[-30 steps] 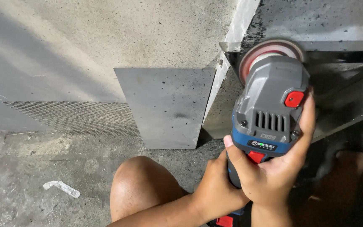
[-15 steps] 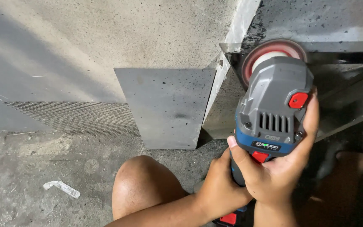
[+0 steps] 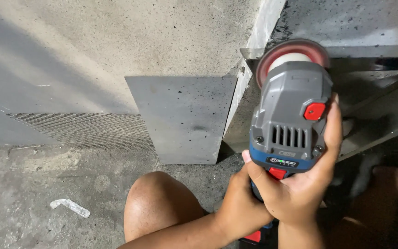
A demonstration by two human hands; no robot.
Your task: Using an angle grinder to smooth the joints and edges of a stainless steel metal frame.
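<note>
Grinder (image 3: 291,115) edged rightward; both hands (image 3: 295,193) grip it, disc perhaps touching metal.

Cordless angle grinder (image 3: 291,115): grey housing, blue band at rear, red slide button on right side, row of vent slots facing camera, small red catch under blue band. Held upright, head pointing away toward metal edge. Reddish flap disc (image 3: 292,51) at top, rim against underside of horizontal steel piece (image 3: 369,50). Handle gripped low by left hand (image 3: 241,208); right hand (image 3: 300,184) wrapped round rear of body, fingers up along right side near red button.
</note>
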